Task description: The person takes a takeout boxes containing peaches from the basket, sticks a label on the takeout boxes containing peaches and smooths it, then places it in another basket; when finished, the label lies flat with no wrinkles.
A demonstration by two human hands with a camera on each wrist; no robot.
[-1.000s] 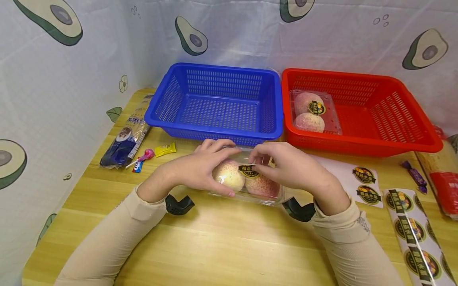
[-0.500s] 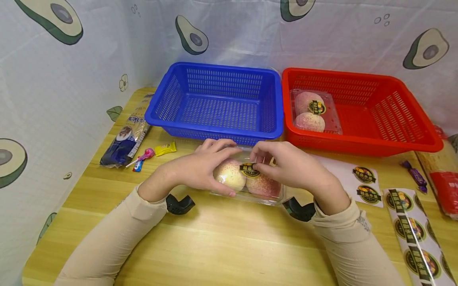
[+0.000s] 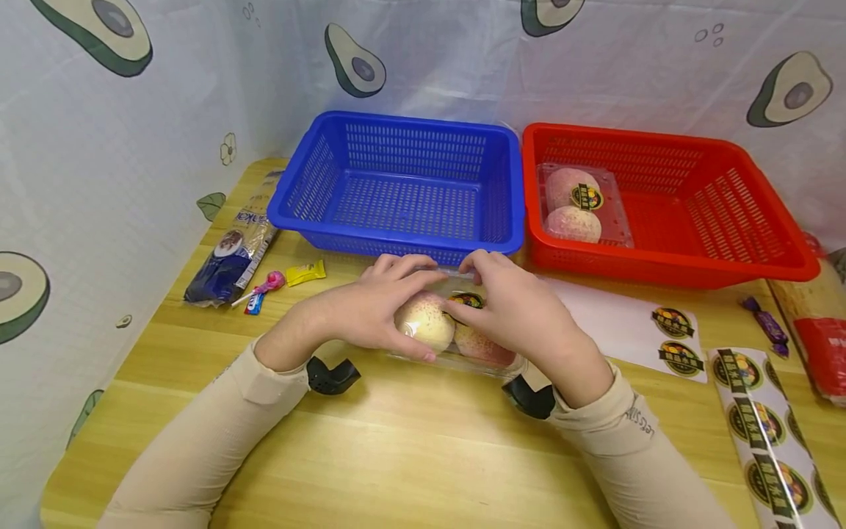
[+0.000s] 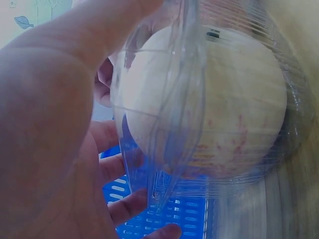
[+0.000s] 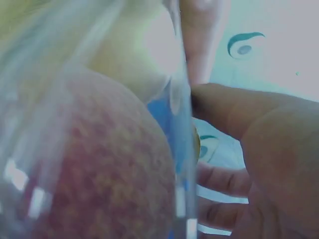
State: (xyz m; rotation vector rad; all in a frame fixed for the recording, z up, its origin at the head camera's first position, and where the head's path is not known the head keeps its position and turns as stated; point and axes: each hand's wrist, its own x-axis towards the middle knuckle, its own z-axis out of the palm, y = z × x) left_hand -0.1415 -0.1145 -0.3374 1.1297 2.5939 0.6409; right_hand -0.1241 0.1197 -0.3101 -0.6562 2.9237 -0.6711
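A clear plastic clamshell box (image 3: 456, 361) sits on the table before the blue basket. Inside it are two peaches: a pale one (image 3: 424, 323) at the left and a redder one (image 3: 485, 345) at the right. My left hand (image 3: 366, 312) holds the box's left end, thumb at the front and fingers spread over the back. A black and gold sticker (image 3: 468, 300) lies on the lid, partly covered by my right hand (image 3: 522, 308). The right thumb touches the lid at the sticker; the fingers reach over the box's back side, partly hidden.
Behind stand a blue basket (image 3: 396, 241) and a red basket (image 3: 674, 269) with another peach box (image 3: 573, 222). Sticker sheets (image 3: 615, 323) and a purple candy (image 3: 769, 330) lie right. At left are a snack bag (image 3: 231, 253), a lollipop (image 3: 272, 282) and a yellow candy (image 3: 306, 273).
My right hand has shifted left and forward over the lid; its fingertips no longer pinch the sticker's edge, and the thumb now lies on it. The left hand stays put.
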